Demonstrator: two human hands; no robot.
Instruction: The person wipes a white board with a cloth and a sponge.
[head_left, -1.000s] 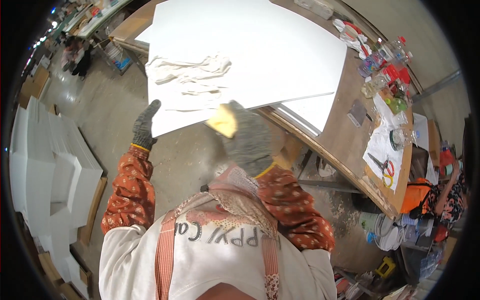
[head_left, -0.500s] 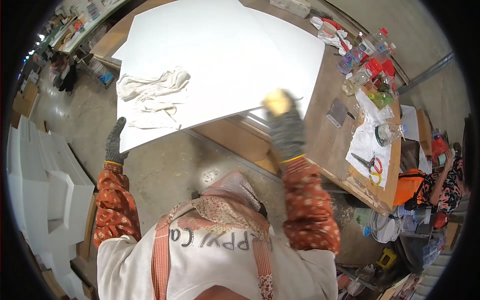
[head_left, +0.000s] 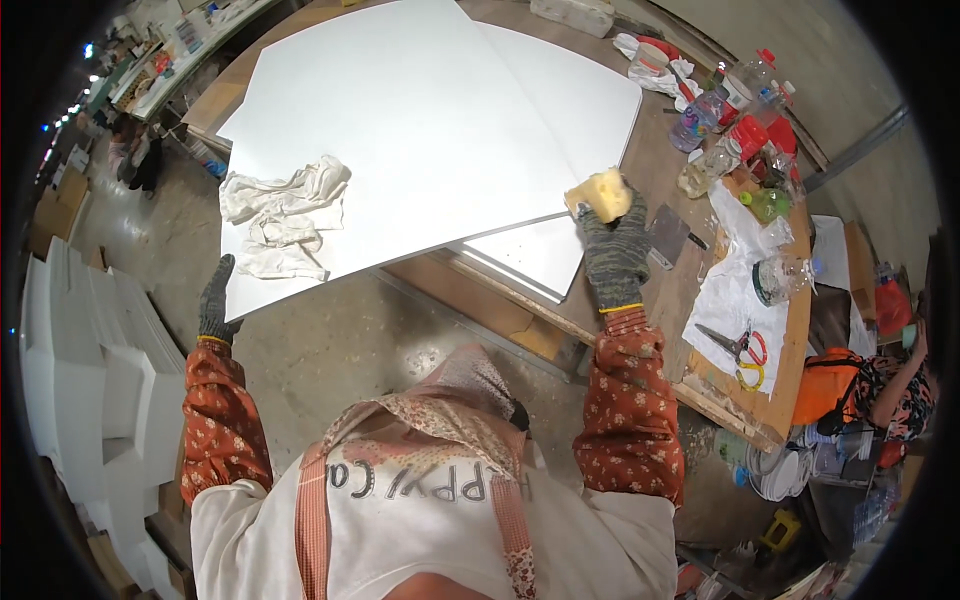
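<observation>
In a dark grey knit glove, my left hand (head_left: 215, 303) grips the near left corner of a large white panel (head_left: 400, 120); part of its fingers is hidden by the board. A yellow sponge (head_left: 600, 194) is held in my gloved right hand (head_left: 614, 245), at the panel's right near corner. A crumpled white cloth (head_left: 285, 205) lies on the panel's left side. Beneath the top panel, another white panel (head_left: 535, 255) shows at the near edge and on the right. The top panel's near left part juts out past the table.
On the wooden table (head_left: 640, 300) at right are a flat scraper blade (head_left: 668, 236), scissors (head_left: 740, 352) on white paper, and several plastic bottles (head_left: 697, 122). White moulded pieces (head_left: 90, 340) are stacked at left. A person (head_left: 900, 390) is at far right.
The top panel has shifted left and slightly nearer, with the cloth on it, exposing more of the panel below. My right hand has moved right with the sponge; my left has moved slightly nearer.
</observation>
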